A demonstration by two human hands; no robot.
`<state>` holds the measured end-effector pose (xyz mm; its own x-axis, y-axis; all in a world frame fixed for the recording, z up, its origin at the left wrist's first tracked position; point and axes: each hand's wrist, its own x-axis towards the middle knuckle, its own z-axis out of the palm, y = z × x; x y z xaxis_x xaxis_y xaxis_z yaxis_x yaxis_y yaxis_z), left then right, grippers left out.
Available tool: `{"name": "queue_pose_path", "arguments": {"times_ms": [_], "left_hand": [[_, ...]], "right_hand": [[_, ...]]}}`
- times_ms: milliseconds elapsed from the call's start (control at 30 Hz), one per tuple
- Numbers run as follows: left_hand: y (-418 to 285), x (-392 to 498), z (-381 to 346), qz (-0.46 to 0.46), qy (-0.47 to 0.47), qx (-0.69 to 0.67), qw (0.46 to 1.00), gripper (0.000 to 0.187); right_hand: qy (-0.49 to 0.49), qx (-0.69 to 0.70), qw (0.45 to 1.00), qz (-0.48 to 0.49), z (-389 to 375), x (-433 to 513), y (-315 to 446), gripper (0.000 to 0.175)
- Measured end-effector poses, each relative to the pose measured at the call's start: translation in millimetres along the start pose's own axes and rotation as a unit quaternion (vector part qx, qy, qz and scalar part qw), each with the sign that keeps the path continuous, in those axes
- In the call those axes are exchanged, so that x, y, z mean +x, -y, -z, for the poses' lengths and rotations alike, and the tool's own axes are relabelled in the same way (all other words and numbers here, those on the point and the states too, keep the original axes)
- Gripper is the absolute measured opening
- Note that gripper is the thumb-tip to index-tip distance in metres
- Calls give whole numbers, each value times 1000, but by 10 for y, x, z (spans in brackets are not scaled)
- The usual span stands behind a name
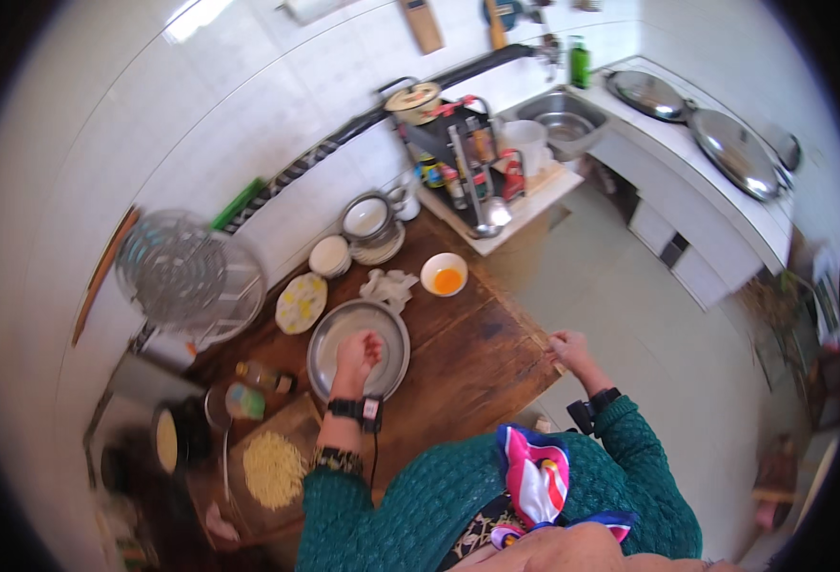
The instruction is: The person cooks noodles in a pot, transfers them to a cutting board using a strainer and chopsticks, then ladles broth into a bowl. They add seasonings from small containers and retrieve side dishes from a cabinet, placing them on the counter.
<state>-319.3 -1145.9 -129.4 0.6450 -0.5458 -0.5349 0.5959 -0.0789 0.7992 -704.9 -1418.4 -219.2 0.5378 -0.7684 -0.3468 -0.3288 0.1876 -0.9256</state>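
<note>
My left hand is over a wide metal basin on the wooden table, its fingers curled; whether they hold anything does not show. At the table's right edge is my right hand, fingers bent close together; its fingertips are too blurred to tell if they grip anything. Beyond the basin lies a crumpled white cloth or paper. Right of that stands a white bowl with orange-yellow liquid, seemingly beaten egg. A heap of pale yellow shredded food covers part of a wooden board at the lower left.
Stacked bowls, a yellow-patterned dish and a metal pot line the wall side. A bottle lies left of the basin. A low counter carries a black rack with utensils. The sink is beyond.
</note>
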Motion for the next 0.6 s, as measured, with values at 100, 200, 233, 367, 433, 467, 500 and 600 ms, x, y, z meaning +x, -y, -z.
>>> {"name": "queue_pose_path", "arguments": {"times_ms": [100,200,233,367,433,467,500,600], "left_hand": [[-125,87,-400,-10,-34,34,999,15],[-169,233,-748,16,-50,58,997,16],[-171,284,-841,7,-51,66,997,16],[-147,398,-986,1,-68,70,995,16],[-182,466,-968,7,-73,72,995,17],[-207,500,-938,13,-74,73,995,17],[-243,545,-899,11,-78,68,995,17],[-401,761,-785,0,-89,45,995,17]], "right_hand": [[7,-32,994,108,96,443,302,22],[34,-44,982,180,94,872,678,21],[45,-29,979,199,44,1002,797,21],[80,8,974,213,-209,1336,1096,20],[86,5,971,221,-308,1428,1159,20],[84,-2,971,223,-341,1464,1186,20],[81,-7,976,202,-376,1500,1220,20],[73,-81,973,205,-452,1599,1371,21]]}}
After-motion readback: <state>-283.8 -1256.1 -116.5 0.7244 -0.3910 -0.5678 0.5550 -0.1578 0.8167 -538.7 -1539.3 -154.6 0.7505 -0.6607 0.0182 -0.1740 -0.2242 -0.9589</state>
